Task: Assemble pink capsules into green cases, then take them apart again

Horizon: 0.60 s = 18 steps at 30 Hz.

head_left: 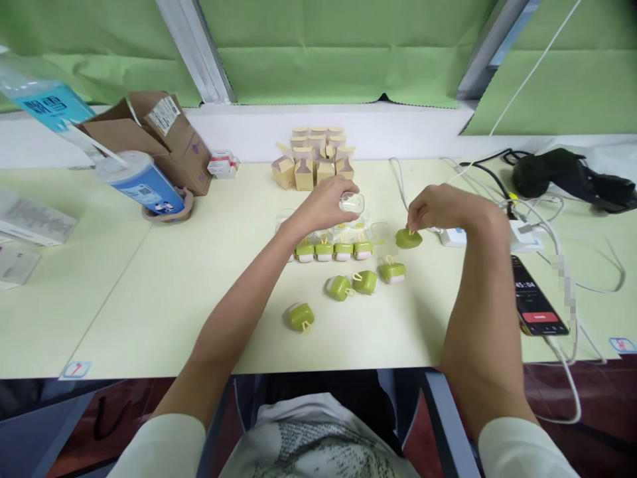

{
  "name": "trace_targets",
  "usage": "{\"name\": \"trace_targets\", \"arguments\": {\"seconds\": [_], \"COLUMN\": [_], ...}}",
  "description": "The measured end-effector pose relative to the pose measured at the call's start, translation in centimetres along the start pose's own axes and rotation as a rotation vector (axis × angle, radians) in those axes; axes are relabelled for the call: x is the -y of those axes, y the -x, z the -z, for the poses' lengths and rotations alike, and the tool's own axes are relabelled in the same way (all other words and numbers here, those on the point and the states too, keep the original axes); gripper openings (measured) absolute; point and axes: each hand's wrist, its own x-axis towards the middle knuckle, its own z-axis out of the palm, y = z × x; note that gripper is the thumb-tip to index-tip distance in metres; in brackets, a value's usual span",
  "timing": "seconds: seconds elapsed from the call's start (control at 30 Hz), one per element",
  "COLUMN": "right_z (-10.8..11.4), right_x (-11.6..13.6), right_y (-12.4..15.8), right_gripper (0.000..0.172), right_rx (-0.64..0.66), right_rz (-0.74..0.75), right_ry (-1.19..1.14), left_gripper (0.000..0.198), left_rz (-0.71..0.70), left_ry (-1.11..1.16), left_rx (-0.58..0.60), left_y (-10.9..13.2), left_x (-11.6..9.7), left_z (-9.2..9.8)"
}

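Note:
My left hand (326,202) is closed around a small clear plastic case (352,202), held just above the table. My right hand (440,207) pinches the loop of a small green cube-shaped item (408,238) that rests on the table. A row of several green and white items (333,250) lies under my left hand, beside more clear cases (379,232). Loose green items lie nearer me: one (392,270), another (365,281) and a third (299,316).
Small tan cartons (313,158) are stacked at the back. An open cardboard box (159,136) and a blue-labelled bottle (142,182) stand at the left. A phone (535,299), a white charger (520,236) and tangled cables (557,219) lie at the right.

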Motion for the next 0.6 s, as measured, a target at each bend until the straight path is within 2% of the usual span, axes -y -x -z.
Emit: {"name": "trace_targets", "arguments": {"seconds": [0.1, 0.13, 0.2, 0.3, 0.37, 0.43, 0.5, 0.6], "right_z": [-1.1, -1.3, -1.2, -0.8, -1.0, -1.9, -3.1, -4.7], "right_x": [-0.3, -0.2, 0.5, 3.0, 5.6, 8.1, 10.1, 11.3], "right_y": [-2.2, -2.4, -2.1, -0.4, 0.6, 0.9, 0.5, -0.7], "right_gripper": [0.016, 0.014, 0.017, 0.022, 0.028, 0.035, 0.042, 0.049], "right_rx": [0.175, 0.190, 0.130, -0.048, -0.085, -0.043, 0.000, 0.095], "right_rz": [-0.018, -0.013, 0.001, 0.133, 0.346, 0.438, 0.426, 0.388], "right_ry": [0.009, 0.012, 0.036, 0.045, -0.021, -0.013, 0.073, 0.145], "left_gripper": [0.038, 0.038, 0.037, 0.036, 0.035, 0.031, 0.027, 0.027], "left_rz": [-0.009, -0.011, -0.013, -0.003, 0.012, 0.029, 0.046, 0.063], "left_ry": [-0.019, -0.014, -0.006, -0.002, 0.000, -0.009, -0.018, 0.006], "left_rx": [0.005, -0.003, -0.027, -0.058, -0.064, -0.078, -0.113, -0.158], "left_y": [0.0, 0.0, 0.1, 0.0, -0.1, -0.3, -0.4, -0.3], "left_x": [-0.2, -0.3, -0.3, -0.1, 0.2, 0.7, 1.1, 1.6], "left_z": [-0.1, 0.0, 0.3, 0.6, 0.6, 0.7, 0.9, 1.6]}}
